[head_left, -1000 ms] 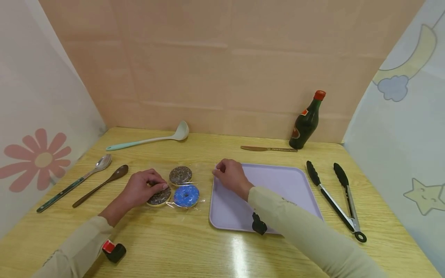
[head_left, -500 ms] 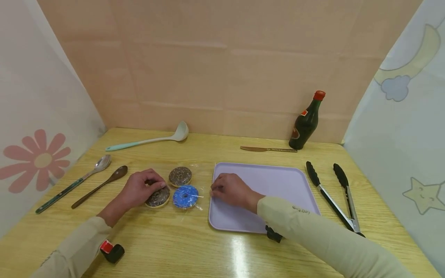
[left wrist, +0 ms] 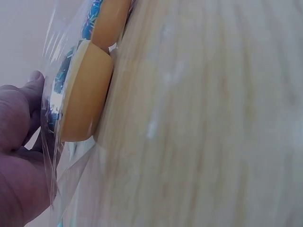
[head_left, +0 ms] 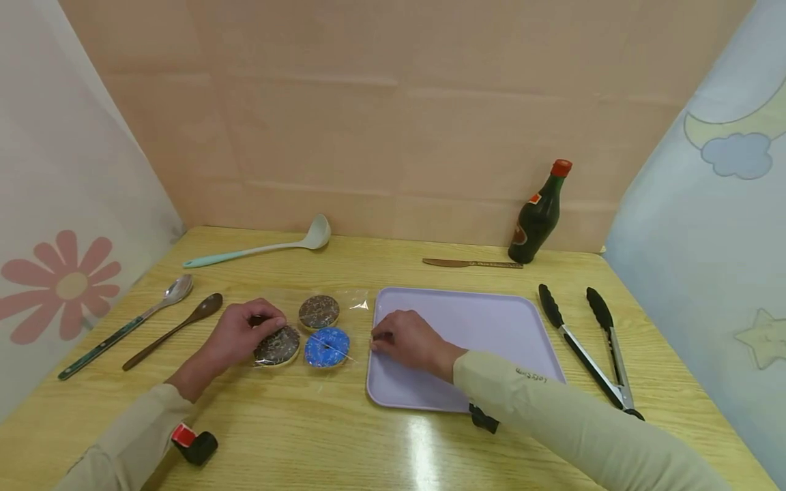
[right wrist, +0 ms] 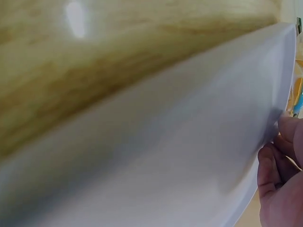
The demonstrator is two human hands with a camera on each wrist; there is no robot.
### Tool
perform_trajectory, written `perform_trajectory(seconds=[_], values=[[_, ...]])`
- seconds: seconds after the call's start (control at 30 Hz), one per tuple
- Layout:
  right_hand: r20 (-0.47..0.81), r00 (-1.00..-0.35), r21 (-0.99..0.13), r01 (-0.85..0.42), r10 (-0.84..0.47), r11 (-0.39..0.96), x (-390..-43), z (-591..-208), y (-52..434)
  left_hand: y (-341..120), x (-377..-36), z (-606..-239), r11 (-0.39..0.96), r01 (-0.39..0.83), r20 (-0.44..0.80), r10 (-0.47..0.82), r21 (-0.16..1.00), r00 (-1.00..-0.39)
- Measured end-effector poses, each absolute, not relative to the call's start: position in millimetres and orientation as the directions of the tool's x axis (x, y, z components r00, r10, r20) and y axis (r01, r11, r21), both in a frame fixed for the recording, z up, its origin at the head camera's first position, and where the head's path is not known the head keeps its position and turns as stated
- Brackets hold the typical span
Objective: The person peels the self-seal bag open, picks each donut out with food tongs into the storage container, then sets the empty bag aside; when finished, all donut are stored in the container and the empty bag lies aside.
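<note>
A clear plastic bag (head_left: 359, 300) lies flat on the table with three doughnuts inside. Two are dark brown with pale sprinkles, a front-left doughnut (head_left: 278, 346) and a rear doughnut (head_left: 318, 311); the blue doughnut (head_left: 327, 347) has a sprinkled top. My left hand (head_left: 245, 334) pinches the left end of the bag over the front-left doughnut. At the bag's right edge, my right hand (head_left: 410, 339) pinches with thumb and fingers together, just over the left rim of a lilac tray (head_left: 473, 314). In the right wrist view those fingertips (right wrist: 270, 165) partly hide the plastic.
A bare metal spoon (head_left: 132, 327) and a wooden spoon (head_left: 175, 332) lie at the left. Behind are a ladle (head_left: 264, 247), a table knife (head_left: 473, 263) and a leaning dark green bottle (head_left: 535, 221). Black-tipped tongs (head_left: 589, 361) lie right of the tray.
My right hand has come forward from the bag's back right corner to the middle of its right edge. My left hand stays nearly where it was.
</note>
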State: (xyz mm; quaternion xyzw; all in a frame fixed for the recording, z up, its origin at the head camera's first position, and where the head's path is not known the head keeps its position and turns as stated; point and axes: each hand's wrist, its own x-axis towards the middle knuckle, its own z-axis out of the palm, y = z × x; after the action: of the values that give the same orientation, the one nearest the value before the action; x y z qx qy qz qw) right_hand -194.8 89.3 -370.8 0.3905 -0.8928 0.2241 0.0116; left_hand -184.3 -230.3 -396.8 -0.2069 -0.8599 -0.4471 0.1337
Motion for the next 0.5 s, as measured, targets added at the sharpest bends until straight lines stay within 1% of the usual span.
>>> perform_trajectory(seconds=[0.2, 0.3, 0.5], values=[[0.178, -0.706, -0.383, -0.692, -0.686, 0.612, -188, -369, 94, -230, -184, -396, 0.473, 0.491, 0.423, 0.249, 0.732, -0.871], [0.184, -0.724, -0.387, -0.675, -0.665, 0.628, -181, -365, 102, -231, -184, -395, 0.453, 0.494, 0.420, 0.260, 0.742, -0.870], [0.281, -0.753, -0.407, -0.655, -0.596, 0.636, -162, -365, 142, -233, -183, -395, 0.468, 0.500, 0.428, 0.259, 0.728, -0.866]])
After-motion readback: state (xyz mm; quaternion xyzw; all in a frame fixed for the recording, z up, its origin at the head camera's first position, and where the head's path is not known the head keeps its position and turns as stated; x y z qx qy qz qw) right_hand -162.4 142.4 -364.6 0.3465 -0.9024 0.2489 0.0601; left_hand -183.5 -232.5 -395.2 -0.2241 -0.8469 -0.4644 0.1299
